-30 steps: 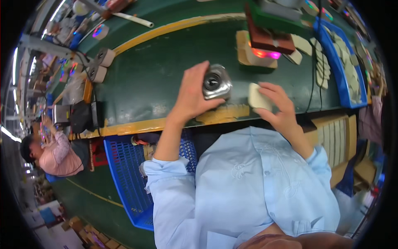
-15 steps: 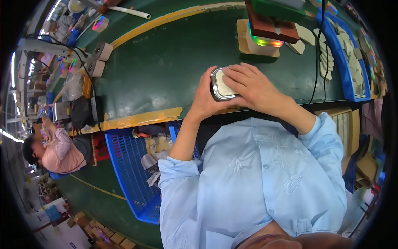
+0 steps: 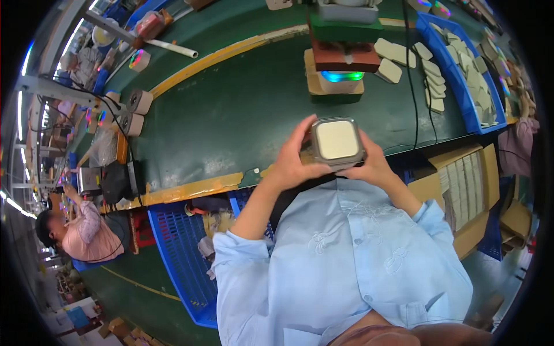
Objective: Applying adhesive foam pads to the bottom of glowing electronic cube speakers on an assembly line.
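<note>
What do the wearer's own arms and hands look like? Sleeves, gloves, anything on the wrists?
Pale blue shirt sleeves, left and right, matching the shirt; both end near the elbows, the forearms bare below. Left hand and right hand are ungloved. No watch, bracelet or cable shows on either wrist.

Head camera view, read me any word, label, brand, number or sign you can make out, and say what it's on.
No text can be read anywhere in the view.
Cream-faced square unit between the left hand and right hand: no lettering shows.
Light-blue shirt: stitched pattern, no readable words.
Small brown cartons at lower left: too small and blurred to tell if anything is printed.
</note>
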`<state>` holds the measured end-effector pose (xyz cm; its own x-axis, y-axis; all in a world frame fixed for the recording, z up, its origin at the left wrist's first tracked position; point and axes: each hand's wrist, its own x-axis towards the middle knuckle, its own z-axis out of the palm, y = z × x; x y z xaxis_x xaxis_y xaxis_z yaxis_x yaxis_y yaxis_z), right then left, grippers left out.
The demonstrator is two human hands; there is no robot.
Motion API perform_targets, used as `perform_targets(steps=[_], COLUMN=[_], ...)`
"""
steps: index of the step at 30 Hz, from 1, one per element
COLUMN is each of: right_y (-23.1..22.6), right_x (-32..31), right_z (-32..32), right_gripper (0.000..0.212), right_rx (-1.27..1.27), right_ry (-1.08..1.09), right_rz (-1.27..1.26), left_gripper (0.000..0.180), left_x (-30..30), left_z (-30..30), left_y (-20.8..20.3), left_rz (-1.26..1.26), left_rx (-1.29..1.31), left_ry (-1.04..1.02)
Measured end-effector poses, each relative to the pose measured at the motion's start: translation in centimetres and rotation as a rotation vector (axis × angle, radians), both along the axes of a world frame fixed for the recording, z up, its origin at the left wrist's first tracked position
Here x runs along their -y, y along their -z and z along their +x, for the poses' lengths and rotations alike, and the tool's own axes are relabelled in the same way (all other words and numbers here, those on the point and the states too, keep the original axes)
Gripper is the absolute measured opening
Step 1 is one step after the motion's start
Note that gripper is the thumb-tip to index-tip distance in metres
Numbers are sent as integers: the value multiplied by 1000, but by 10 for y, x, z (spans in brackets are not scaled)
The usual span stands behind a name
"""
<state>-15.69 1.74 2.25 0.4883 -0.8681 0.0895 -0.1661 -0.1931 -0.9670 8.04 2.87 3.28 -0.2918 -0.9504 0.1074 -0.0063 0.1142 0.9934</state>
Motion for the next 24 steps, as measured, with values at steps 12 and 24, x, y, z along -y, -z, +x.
perform_targets(steps=[12,24], right_y=[-1,20], right_x=[98,150], right_z=[-33,-68], right_gripper=[88,70], right_rx=[238,-387], right_ry=[503,540], right_rz=[-131,-567], left_gripper=[86,78], left_x=[118,213], left_z=[-17,117], left_y=[-18,-7], left_rz=[-262,-261], left_rx=[237,443], left_ry=[-359,-624])
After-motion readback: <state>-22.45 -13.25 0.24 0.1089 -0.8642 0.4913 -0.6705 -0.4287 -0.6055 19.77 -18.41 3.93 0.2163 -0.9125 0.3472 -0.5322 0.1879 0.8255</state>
